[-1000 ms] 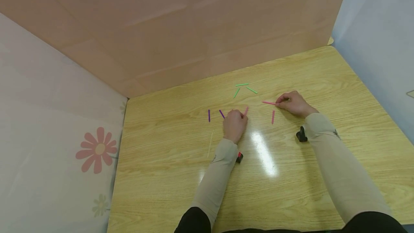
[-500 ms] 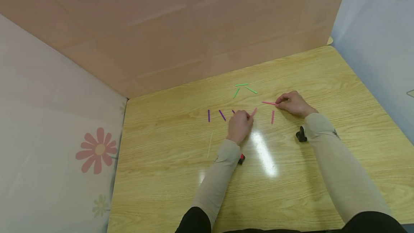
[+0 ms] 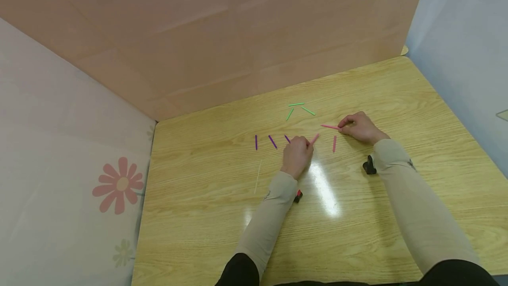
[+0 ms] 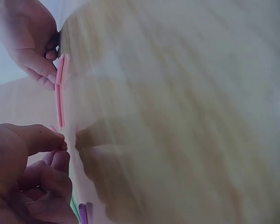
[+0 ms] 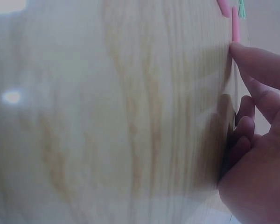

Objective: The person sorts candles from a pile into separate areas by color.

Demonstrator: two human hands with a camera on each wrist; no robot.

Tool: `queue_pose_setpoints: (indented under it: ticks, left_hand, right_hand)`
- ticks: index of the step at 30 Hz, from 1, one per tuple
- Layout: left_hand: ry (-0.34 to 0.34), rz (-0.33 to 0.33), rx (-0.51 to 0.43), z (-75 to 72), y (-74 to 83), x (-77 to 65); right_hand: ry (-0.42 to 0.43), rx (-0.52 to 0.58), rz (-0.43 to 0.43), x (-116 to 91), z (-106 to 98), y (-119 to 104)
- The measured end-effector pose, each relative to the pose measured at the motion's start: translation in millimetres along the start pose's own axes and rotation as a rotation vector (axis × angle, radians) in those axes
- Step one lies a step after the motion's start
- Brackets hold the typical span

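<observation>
In the head view my left hand (image 3: 296, 157) pinches a pink stick (image 3: 315, 137) between thumb and fingers; its lower end is hidden. The left wrist view shows this pinch close above the table. With thumb and fingertips, my right hand (image 3: 362, 128) pinches the right end of a second pink stick (image 3: 329, 126), which lies nearly crosswise. Just below that one, a third pink stick (image 3: 334, 144) lies lengthwise, apart from both hands. A purple stick (image 3: 287, 138) is partly covered by my left hand.
Two more purple sticks (image 3: 272, 141) lie to the left. Behind, three green sticks (image 3: 296, 104) form an open, roof-like shape. A thin pale line (image 3: 258, 175) shows on the wooden table (image 3: 190, 215). An orange-brown panel (image 3: 254, 25) stands along the back edge.
My left hand has moved right with its pink stick, toward the other pink sticks, uncovering part of a purple stick. My right hand has stayed in place.
</observation>
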State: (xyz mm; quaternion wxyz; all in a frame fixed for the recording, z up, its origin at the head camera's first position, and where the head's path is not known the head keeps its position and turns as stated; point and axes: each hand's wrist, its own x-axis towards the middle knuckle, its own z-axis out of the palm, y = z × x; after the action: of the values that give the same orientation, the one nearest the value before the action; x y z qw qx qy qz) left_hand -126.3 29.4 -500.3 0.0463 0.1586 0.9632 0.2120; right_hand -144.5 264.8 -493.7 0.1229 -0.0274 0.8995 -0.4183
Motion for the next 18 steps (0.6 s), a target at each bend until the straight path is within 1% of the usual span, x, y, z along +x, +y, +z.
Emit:
queue_pose_setpoints:
  ticks: [6, 13, 18]
  left_hand:
    - [-0.019, -0.009, -0.038, -0.1, 4.3, 0.2]
    - [-0.055, -0.014, -0.008, -2.0, 10.6, 1.2]
    - [-0.088, -0.032, -0.028, -2.5, 13.5, 2.4]
  right_hand:
    - [0.002, 0.007, 0.002, -1, 1, -1]
    - [0.003, 0.004, 0.006, 0, 1, 0]
    - [-0.008, 0.006, 0.023, 0, 0, 0]
